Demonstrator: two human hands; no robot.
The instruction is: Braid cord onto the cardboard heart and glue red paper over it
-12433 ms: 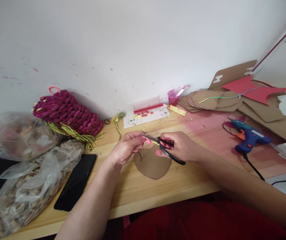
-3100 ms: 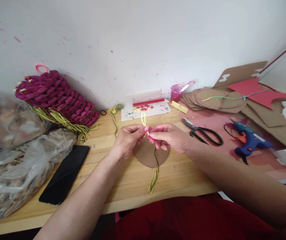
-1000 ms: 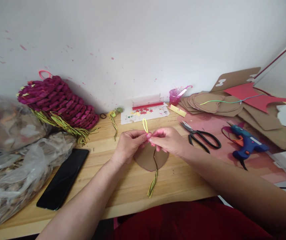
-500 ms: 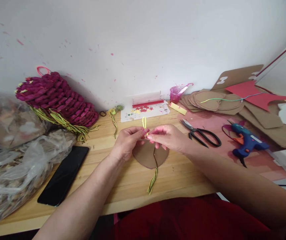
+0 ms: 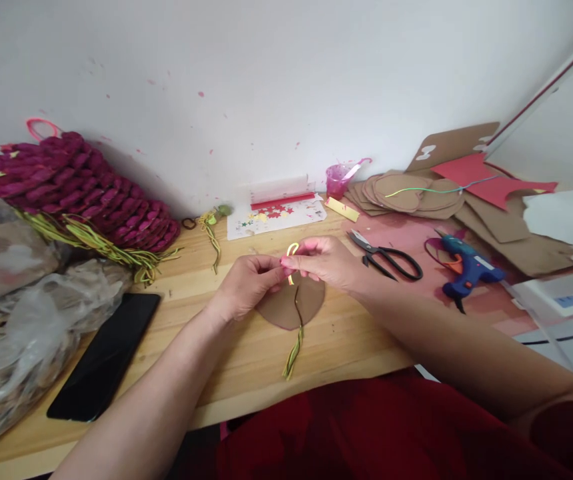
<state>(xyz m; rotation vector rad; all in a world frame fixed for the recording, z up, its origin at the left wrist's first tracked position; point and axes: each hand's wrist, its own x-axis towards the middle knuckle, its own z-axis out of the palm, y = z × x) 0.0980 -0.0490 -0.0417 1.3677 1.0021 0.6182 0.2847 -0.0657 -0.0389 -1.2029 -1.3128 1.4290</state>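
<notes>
My left hand (image 5: 246,283) and right hand (image 5: 329,261) meet fingertip to fingertip. Both are pinched narrow on a yellow cord (image 5: 292,249), and the other fingers are curled in. A small loop of the cord stands up at 12 o'clock from the pinch. Its tail drops toward 6 o'clock across a brown card cutout (image 5: 311,300) lying flat on the bench (image 5: 356,340), and ends in a frayed yellow-green tuft near the bench edge.

I judge the cord to be very light, thin and limp. It has no stiffness of its own, so the loop only holds its shape while it is squeezed at its base. It looks smooth enough to slide between the fingers. The best hold seems to be right at the loop's base, with the pads of thumb and forefinger, not out on the loose tail. The card looks thin, stiff enough to lie flat, and easy to crease.

At 3 o'clock, apart from my right hand, lie black scissors (image 5: 389,253), and beyond them a blue glue gun (image 5: 466,267). A sticker sheet (image 5: 276,217) lies at 12 o'clock, a pink cup (image 5: 337,180) at 1 and a stack of brown card shapes (image 5: 406,197) at 2. A magenta woven piece (image 5: 76,190) leans on the wall at 10 o'clock. A black phone (image 5: 103,353) lies at 8, beside clear plastic bags (image 5: 16,320).
</notes>
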